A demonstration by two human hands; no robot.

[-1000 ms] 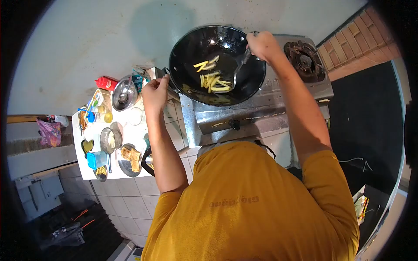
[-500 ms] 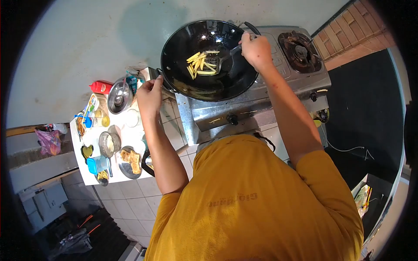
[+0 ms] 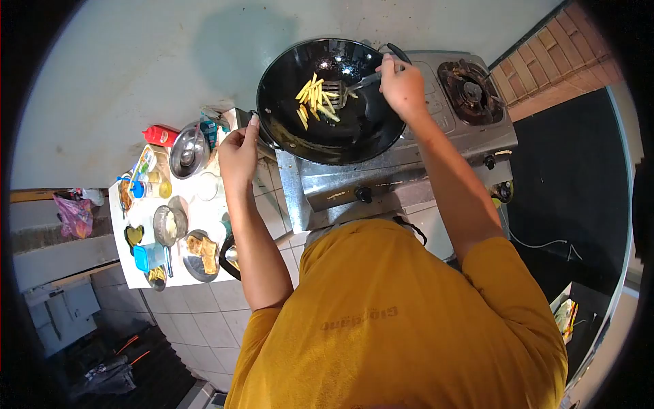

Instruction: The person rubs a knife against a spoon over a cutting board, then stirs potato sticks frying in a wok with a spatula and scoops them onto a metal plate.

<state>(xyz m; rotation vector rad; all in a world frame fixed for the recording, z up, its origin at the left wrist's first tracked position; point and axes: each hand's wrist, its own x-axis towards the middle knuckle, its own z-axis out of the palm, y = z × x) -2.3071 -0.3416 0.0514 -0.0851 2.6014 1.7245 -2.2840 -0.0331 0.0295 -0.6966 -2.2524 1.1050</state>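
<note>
Greasy pale wall [image 3: 136, 75] behind, metal stove [image 3: 429, 155] below, black wok [image 3: 368, 131] over its left side. Fries [image 3: 315, 97] sit in the wok, left of center, between both hands; neither hand looks clearly nearer. Hands are well apart: right hand [image 3: 403, 88] grips the spatula [image 3: 362, 83], long axis running leftward and slightly bodyward, head against the fries' right side. Left hand [image 3: 238, 154] is by the wok's left handle; can't tell if gripping.
</note>
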